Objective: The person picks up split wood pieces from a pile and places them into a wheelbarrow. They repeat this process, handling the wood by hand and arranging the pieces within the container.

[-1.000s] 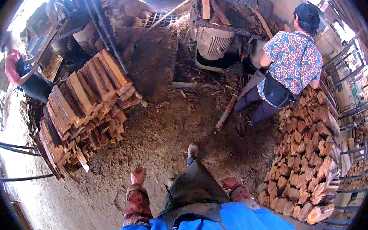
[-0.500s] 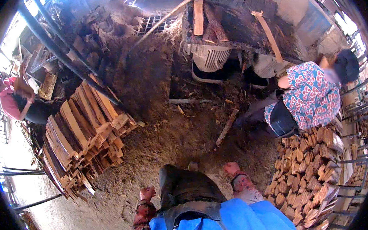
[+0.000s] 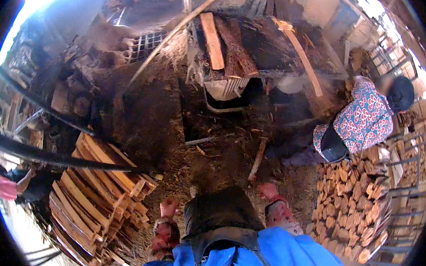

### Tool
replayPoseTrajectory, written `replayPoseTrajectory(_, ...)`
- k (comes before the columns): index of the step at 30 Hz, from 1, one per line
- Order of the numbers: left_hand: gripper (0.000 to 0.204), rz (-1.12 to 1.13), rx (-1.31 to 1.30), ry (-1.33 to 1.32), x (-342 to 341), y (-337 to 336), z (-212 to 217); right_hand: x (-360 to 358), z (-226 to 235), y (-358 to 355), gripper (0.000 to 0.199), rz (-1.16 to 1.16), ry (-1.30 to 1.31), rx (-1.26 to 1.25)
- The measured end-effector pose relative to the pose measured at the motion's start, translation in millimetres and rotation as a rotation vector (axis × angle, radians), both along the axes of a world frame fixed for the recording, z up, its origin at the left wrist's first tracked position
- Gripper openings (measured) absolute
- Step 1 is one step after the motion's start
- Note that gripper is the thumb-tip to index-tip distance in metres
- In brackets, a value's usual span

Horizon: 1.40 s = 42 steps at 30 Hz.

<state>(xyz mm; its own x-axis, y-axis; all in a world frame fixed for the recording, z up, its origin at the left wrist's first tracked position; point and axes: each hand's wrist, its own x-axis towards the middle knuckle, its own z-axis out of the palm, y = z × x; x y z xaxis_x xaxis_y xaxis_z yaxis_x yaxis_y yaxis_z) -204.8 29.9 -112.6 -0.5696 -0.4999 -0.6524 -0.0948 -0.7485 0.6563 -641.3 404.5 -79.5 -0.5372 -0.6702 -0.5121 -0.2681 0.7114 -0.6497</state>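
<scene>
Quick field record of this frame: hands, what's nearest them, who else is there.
left hand: empty, fist-like, hanging by the stacked planks
right hand: empty, nothing in its grip, near the split-log stack
ground: sawdust-covered dirt, loose stick ahead
machine: wood-loaded rig at top centre
other person: patterned shirt, bent over by the log stack

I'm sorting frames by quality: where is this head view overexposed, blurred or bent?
Head view: sky glare burns out the upper left rim; straight black poles bow near the edge; a black fisheye border rings the frame. The left hand and right hand look soft, the stacked planks stay readable.
</scene>
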Motion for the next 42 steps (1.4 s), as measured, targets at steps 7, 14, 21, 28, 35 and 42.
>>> replayPoseTrajectory(7, 0.026, -0.112, -0.344, -0.286, -105, -109, 13, -66, 113, -76, 0.024, -0.585, 0.081, 0.071)
replayPoseTrajectory(14, 0.028, -0.069, -0.319, -0.207, -209, -120, 52, -165, 164, -176, 0.029, -0.608, 0.108, -0.267)
replayPoseTrajectory(21, 0.026, -0.094, -0.511, -0.187, -336, -133, 183, -216, 183, -306, 0.036, -0.270, 0.151, -0.379)
replayPoseTrajectory(28, 0.028, 0.035, -0.730, -0.115, -461, -201, 264, -285, 236, -386, 0.034, -0.213, 0.508, -0.550)
replayPoseTrajectory(35, 0.042, -0.085, -1.307, -0.403, -565, -290, 252, -286, 228, -441, 0.061, -0.236, 0.277, -0.274)
replayPoseTrajectory(42, 0.070, -0.338, -1.272, -0.605, -601, -300, 266, -241, 213, -449, 0.063, -0.275, 0.264, -0.295)
